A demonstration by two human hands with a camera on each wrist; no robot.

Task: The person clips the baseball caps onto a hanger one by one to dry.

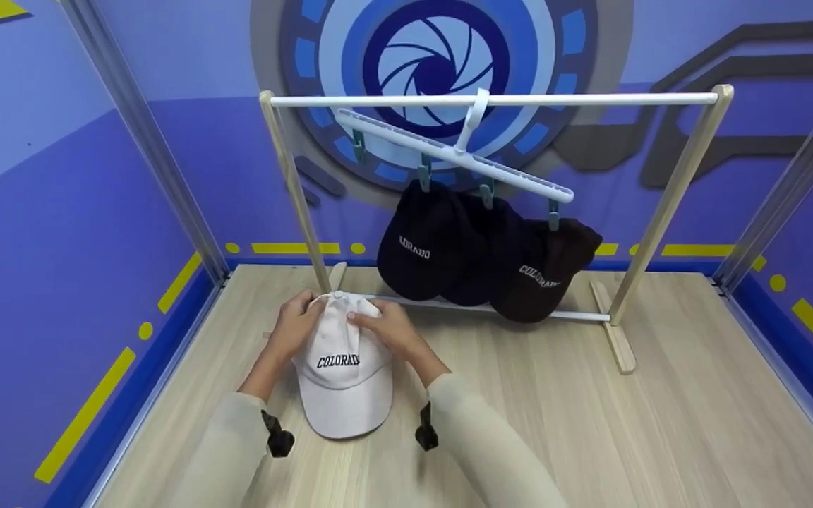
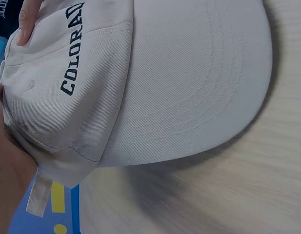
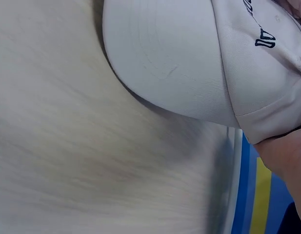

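Observation:
A white baseball cap (image 1: 346, 409) with COLORADO in dark letters is held over the table, its brim toward me. My left hand (image 1: 293, 326) grips the crown at its left side, near the top button. On the opposite side my right hand (image 1: 394, 330) holds the crown, the thumb lying on the front fabric, which is creased there. In the left wrist view, the cap's back strap (image 2: 39, 195) dangles below the crown. Fingers inside or behind the cap are hidden.
A wooden rack (image 1: 667, 204) with a white top rail stands behind the hands. From it hangs a tilted white hanger (image 1: 406, 136) with several green clips. Two black caps (image 1: 420, 247) and a dark brown cap (image 1: 537, 271) hang there; the leftmost clip (image 1: 358, 146) holds no cap.

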